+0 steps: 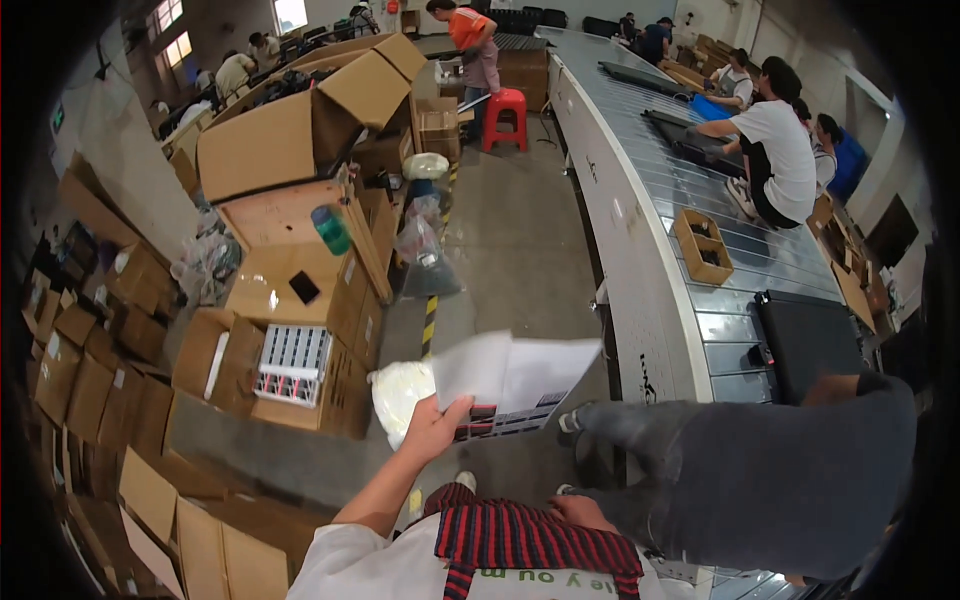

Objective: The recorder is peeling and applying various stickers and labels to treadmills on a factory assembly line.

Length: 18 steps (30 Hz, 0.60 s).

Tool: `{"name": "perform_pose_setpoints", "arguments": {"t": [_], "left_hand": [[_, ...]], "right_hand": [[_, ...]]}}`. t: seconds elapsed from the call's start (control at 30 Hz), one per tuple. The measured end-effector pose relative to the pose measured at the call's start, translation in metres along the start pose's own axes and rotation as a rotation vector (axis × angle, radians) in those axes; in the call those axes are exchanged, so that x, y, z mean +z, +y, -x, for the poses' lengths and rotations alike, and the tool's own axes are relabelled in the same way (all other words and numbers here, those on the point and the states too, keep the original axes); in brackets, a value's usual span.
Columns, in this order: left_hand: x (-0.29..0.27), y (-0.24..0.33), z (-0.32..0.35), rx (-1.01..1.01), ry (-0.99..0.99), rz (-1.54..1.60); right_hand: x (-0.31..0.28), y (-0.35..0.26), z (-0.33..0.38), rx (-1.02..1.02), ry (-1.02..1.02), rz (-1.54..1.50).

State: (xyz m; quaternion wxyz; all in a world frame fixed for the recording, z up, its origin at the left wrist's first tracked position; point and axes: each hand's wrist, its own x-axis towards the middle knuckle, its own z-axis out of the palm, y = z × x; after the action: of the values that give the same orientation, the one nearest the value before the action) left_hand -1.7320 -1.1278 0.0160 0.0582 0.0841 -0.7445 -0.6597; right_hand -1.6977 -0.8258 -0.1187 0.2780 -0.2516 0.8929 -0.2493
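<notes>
My left hand (437,425) is closed on some printed paper sheets (515,378), thumb on top and fingers underneath. The paper is white, bent along a fold, with dark and red printed blocks on its lower part. Past the hand, on the floor, lies a pale plastic-wrapped bundle (398,392). Low in front of my striped apron (530,540), what seems to be my right hand (583,512) shows only in part; its fingers are mostly hidden. Close on my right, a person in a dark shirt (790,480) leans over the conveyor.
A long metal roller conveyor (712,335) runs along the right, bearing a black case (815,340) and a divided cardboard box (703,247). At left stand cartons, one with a white gridded tray (293,362). A red stool (505,120) stands farther up the aisle; several people work around.
</notes>
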Motion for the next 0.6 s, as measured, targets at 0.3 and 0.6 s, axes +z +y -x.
{"name": "perform_pose_setpoints", "arguments": {"t": [0.3, 0.6], "left_hand": [[-0.064, -0.007, -0.113, 0.085, -0.056, -0.112], [-0.075, -0.008, -0.278, 0.288, 0.047, -0.287]], "right_hand": [[-0.044, -0.02, -0.152, -0.182, -0.073, 0.004], [-0.149, 0.006, -0.329, -0.166, -0.177, 0.084]]}}
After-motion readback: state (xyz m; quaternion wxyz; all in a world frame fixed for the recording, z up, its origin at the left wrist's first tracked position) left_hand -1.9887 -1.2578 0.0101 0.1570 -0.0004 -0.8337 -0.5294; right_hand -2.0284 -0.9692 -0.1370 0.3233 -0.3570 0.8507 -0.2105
